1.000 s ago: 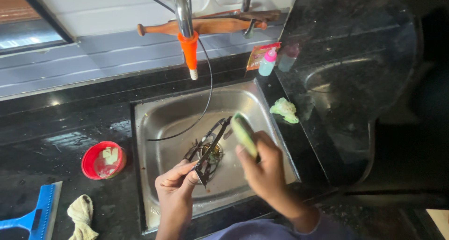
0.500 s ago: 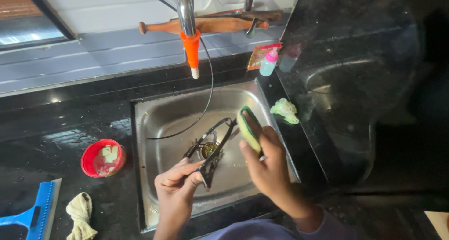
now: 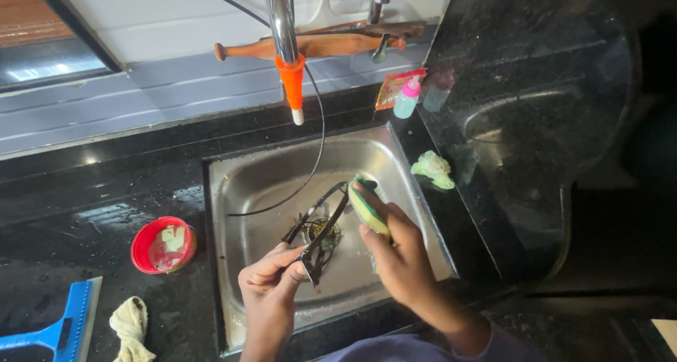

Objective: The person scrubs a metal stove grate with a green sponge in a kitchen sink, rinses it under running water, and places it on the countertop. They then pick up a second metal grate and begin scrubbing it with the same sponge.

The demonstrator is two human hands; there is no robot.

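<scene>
Right hand (image 3: 398, 252) has slid the sponge (image 3: 367, 208) lower along the metal stand (image 3: 321, 228)

The blue squeegee (image 3: 53, 327) is cut off by the frame's lower left edge.

A flat orange-red sachet (image 3: 398, 88) leans against the wall, well beyond the right hand (image 3: 398, 252), behind a pink-capped bottle (image 3: 407, 98).
</scene>
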